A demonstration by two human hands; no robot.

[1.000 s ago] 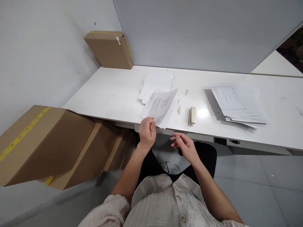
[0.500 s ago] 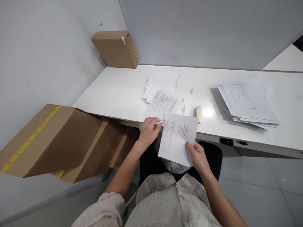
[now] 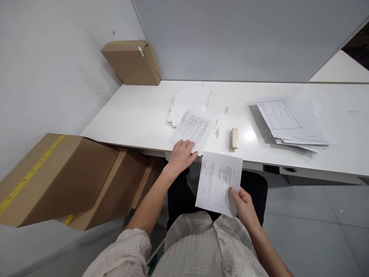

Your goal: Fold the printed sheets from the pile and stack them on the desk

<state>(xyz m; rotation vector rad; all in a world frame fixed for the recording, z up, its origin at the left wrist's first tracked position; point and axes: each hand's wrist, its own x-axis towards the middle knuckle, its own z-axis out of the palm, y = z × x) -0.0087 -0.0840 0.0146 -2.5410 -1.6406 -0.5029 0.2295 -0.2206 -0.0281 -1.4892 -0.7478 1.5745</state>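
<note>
My right hand (image 3: pixel 243 204) is closed on the lower right corner of a printed sheet (image 3: pixel 217 181), held off the desk above my lap. My left hand (image 3: pixel 181 154) rests with its fingers flat on the near corner of another printed sheet (image 3: pixel 194 127) that lies on the white desk (image 3: pixel 138 115) at its front edge. Behind that sheet lies a small stack of white papers (image 3: pixel 188 100). A cream stapler (image 3: pixel 234 138) sits on the desk just right of the sheet, untouched.
A thicker fanned pile of papers (image 3: pixel 288 119) lies on the desk to the right. A brown box (image 3: pixel 131 61) leans in the far left corner against the grey partition (image 3: pixel 245 38). Large cardboard boxes (image 3: pixel 57 177) stand on the floor left of my legs.
A second sheet came away from the desk into my right hand, which drew it back toward my lap. My left hand laid the first sheet flat on the desk and stays on it.
</note>
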